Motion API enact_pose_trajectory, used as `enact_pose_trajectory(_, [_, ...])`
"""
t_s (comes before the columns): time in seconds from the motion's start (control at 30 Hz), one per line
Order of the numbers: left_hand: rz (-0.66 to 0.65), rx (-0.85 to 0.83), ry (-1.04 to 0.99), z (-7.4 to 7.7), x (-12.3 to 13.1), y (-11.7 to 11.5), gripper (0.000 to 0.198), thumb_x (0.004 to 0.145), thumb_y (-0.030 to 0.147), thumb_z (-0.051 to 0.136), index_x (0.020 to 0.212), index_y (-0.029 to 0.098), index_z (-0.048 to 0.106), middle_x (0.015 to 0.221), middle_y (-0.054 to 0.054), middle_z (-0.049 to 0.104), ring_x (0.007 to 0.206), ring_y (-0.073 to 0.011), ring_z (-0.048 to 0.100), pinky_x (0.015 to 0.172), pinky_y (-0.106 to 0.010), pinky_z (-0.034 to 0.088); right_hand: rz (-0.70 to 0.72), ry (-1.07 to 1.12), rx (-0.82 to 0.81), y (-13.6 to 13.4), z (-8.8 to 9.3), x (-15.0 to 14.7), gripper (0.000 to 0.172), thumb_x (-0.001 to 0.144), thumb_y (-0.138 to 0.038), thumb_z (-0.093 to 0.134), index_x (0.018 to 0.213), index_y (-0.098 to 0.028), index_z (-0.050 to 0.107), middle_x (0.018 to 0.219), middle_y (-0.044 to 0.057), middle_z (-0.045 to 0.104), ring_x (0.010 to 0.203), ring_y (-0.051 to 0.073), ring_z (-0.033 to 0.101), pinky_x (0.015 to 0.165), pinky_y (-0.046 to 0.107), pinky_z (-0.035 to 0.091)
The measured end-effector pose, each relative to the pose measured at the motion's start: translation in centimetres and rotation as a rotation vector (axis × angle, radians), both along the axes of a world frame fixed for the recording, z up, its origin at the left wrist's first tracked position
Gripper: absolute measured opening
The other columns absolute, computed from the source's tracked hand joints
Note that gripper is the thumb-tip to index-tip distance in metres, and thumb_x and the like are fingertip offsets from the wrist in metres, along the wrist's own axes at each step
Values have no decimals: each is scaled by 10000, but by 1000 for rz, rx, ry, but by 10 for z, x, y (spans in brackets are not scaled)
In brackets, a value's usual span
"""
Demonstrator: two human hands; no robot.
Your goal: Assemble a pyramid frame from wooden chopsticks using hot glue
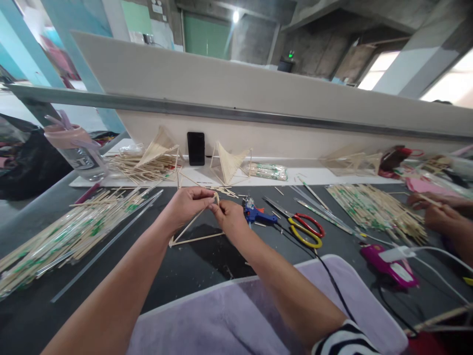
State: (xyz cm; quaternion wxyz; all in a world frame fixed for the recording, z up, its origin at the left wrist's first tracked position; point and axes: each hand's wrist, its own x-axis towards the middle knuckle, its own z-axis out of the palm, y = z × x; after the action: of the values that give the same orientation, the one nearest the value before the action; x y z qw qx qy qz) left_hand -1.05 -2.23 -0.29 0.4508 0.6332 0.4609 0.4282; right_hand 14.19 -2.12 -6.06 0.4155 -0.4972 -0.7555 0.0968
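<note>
A frame of thin wooden sticks [197,240] stands on the dark table, one of its corners pinched between my two hands. My left hand [190,204] grips that corner from the left, fingers closed. From the right, my right hand [231,217] presses on the same joint with thumb and fingertips. Just right of that hand lies a blue glue gun [260,215]. Scissors [301,227] with red and yellow handles rest beyond it. Two finished-looking stick models, one left [157,148] and one in the middle [229,165], stand behind my hands.
Wrapped stick bundles lie left [84,227] and right [377,209]. A black phone [195,149] leans on the white partition [258,84]. A bottle [79,155] stands far left. A magenta glue gun or device [389,266] and cables lie right, near another person's hands [439,212]. A purple mat [207,320] lies in front.
</note>
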Motion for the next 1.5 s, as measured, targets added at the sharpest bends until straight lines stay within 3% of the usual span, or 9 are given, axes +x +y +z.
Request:
enact_pose_trajectory(0.87, [15, -7, -1, 0, 0, 0, 323, 663, 344, 698, 908, 134, 705, 855, -70, 722, 753, -187, 654, 707, -281, 500, 0, -33, -5, -1, 4, 0, 369, 859, -413, 490, 576, -188, 559, 568, 3, 547, 568, 123, 480, 562, 230, 328])
enact_pose_trajectory(1.5, [25, 26, 43, 1, 1, -1, 291, 672, 337, 693, 901, 160, 711, 872, -50, 721, 765, -183, 649, 730, -280, 503, 14, 0, 10, 0, 2, 0, 389, 863, -428, 471, 561, -190, 524, 547, -8, 506, 549, 119, 451, 550, 232, 309])
